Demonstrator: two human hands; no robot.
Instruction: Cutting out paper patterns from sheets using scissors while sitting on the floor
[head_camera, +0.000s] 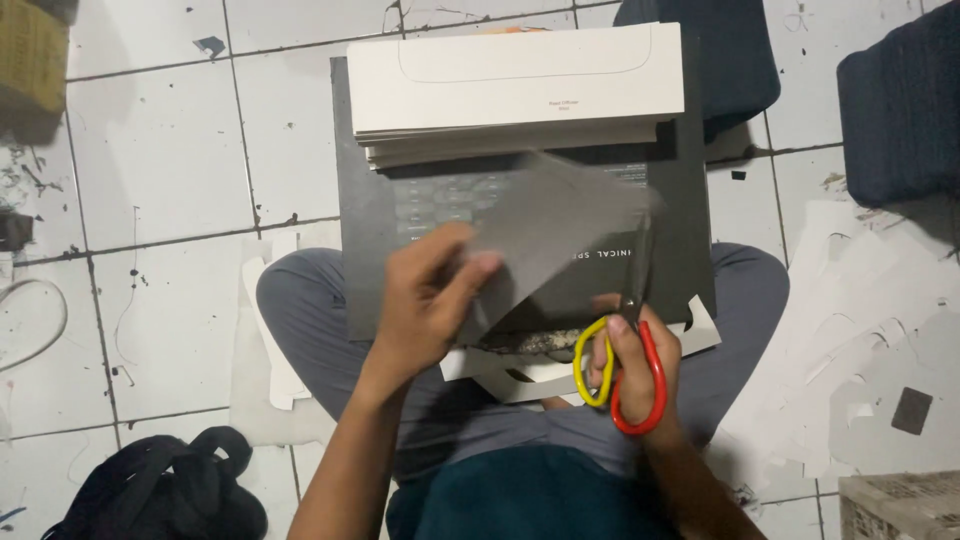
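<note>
I am looking down at my two hands over my lap. My left hand (425, 305) is pinching a thin grey see-through sheet (560, 230) by its near left edge, fingers closed on it, holding it up over a big dark box (370, 220) that is lying across my legs.

My right hand (635, 365) is gripping the scissors (625, 345), the ones with one yellow loop and one red loop, fingers through the loops. The blades are pointing up along the right side of the sheet. They are blurry, so I cannot tell how far apart they are.

I think the cutting is just getting going, or is partway. The sheet is looking like one piece, and I am seeing no cut-off strip of it. A stack of white flat cards (515, 85) is sitting on the far end of the box. White paper scraps (850, 340) are lying on the tile floor (160, 160) at my right.
</note>
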